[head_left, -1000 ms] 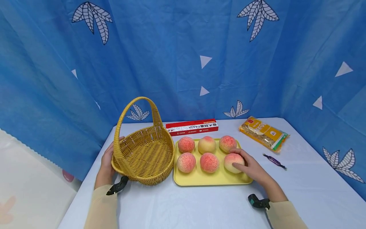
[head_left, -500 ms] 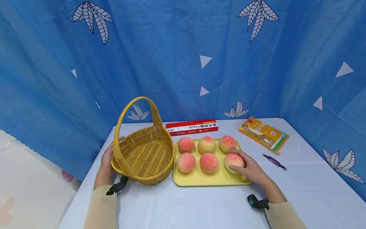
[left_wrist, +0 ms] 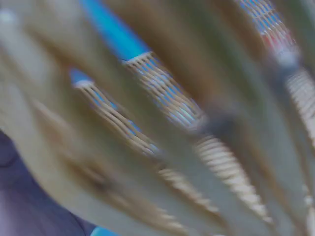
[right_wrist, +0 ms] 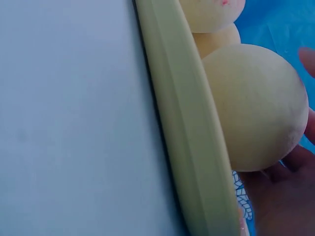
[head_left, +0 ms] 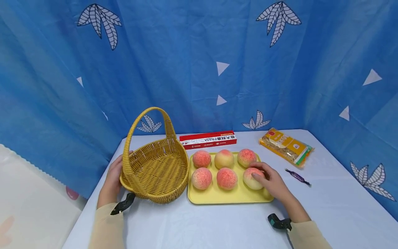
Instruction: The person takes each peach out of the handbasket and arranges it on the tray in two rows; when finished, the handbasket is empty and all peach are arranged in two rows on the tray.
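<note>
A woven golden basket [head_left: 161, 173] with a tall handle stands left of centre. Its inside shows nothing but weave. My left hand [head_left: 113, 178] rests along the basket's outer left side, partly hidden behind it; the thumb is out of sight. Close, blurred wicker [left_wrist: 167, 93] fills the left wrist view. On the right, my right hand [head_left: 273, 181] curves round the front right peach [head_left: 251, 180], thumb on the near side and fingers beyond. That pale peach [right_wrist: 256, 108] sits in the yellow tray [head_left: 217, 197], seen past the tray's rim in the right wrist view.
Several more peaches [head_left: 227, 178] lie in two rows in the tray. Behind it is a red pasta box [head_left: 207, 140]. An orange noodle bag [head_left: 286, 147] and a purple wrapped candy [head_left: 297, 177] lie to the right. A blue curtain [head_left: 192, 69] hangs behind the table.
The left wrist has swung slightly to the left while that hand stays at the basket. My right thumb shifted lower on the peach, then back up. The whole head view dipped slightly.
</note>
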The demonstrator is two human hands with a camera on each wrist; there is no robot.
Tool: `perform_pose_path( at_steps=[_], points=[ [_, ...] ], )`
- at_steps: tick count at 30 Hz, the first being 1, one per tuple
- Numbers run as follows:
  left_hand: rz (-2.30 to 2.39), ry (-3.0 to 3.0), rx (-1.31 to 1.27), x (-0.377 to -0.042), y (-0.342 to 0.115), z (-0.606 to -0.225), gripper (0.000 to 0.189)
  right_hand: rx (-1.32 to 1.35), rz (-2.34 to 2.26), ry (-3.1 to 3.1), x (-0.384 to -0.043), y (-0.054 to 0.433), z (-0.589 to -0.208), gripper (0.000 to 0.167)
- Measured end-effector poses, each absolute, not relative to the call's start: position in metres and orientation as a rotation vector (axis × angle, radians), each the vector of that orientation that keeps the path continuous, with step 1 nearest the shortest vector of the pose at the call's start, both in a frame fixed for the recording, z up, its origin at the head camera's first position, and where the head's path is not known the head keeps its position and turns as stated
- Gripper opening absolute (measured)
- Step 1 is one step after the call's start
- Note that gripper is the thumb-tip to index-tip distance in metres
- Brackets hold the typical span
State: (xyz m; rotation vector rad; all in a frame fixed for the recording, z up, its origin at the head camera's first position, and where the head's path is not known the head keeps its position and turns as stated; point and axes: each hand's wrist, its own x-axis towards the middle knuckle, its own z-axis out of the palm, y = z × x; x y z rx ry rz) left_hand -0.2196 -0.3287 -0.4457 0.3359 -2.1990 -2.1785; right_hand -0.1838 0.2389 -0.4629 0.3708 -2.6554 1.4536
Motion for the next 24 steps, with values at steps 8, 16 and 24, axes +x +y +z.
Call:
perform_pose_path(
  at_steps=[8,16,24],
  points=[
    [-1.636,-2.529,0.243,-0.204,-0.329,-0.408,0.059,0.296,1.351,-2.625,-0.188,0.23,-0.434,0.036],
    [-1.438,-2.39,0.145,-0.176,-0.3,-0.35,0.047,0.372,1.048,-2.695,-0.195,0.214,-0.389,0.043],
    [-1.201,-2.044,-0.008,-0.144,-0.247,-0.314,0.035,0.343,0.692,-2.75,-0.188,0.178,-0.353,0.063]
  ],
)
